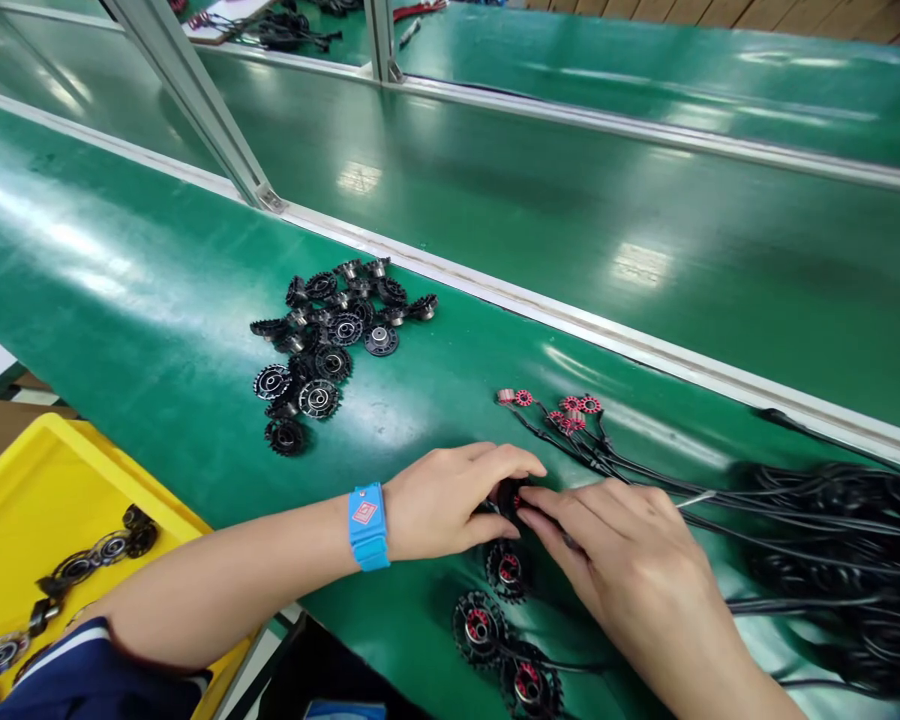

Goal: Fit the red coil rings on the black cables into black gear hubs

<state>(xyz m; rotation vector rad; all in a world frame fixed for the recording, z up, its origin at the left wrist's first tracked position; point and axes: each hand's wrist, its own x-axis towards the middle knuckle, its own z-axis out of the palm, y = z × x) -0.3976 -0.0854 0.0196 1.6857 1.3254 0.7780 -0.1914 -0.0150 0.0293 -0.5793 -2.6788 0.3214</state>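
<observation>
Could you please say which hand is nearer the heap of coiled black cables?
Right. The right hand is left of the heap of coiled black cables; the left hand is farther left.

- Toothed wheels (319, 399): black, silvery centres.
- Cable-end rings (523, 398): red, radial pattern.
- Cables (795, 605): black.
- Tabletop (435, 400): green.
- Bin (37, 480): yellow.
- Wristband (367, 527): blue, pinkish-red diamond.
- Sleeve (90, 680): navy, white stripe.

Over the counter (431, 425), between its near and far edges, a half-hidden black wheel (507, 494) meets a red coil (519, 499), barely visible.
</observation>
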